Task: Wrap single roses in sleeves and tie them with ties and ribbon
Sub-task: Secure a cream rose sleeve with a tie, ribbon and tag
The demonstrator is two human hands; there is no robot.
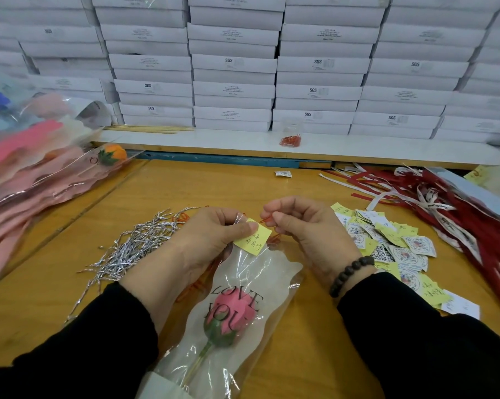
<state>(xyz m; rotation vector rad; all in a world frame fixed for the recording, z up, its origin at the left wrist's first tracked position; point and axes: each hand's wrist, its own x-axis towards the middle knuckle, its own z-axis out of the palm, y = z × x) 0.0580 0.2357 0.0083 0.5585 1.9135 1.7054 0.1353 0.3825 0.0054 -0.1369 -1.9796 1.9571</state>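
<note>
Sleeved rose (228, 315) on table (162, 182), centre front. Twist ties (133, 249) left of it, tags (386, 246) right, ribbons (444, 203) far right, stacked boxes (234, 64) behind.

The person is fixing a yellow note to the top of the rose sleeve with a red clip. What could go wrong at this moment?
1. The left hand pins the yellow note to the sleeve with the thumb only; the note may slide or sit crooked.
2. The red paper clip pinched by the right hand is thin and may tear or crease the clear film.
3. The silver twist ties lie close beside the left wrist, so the sleeve might drag them.
</note>
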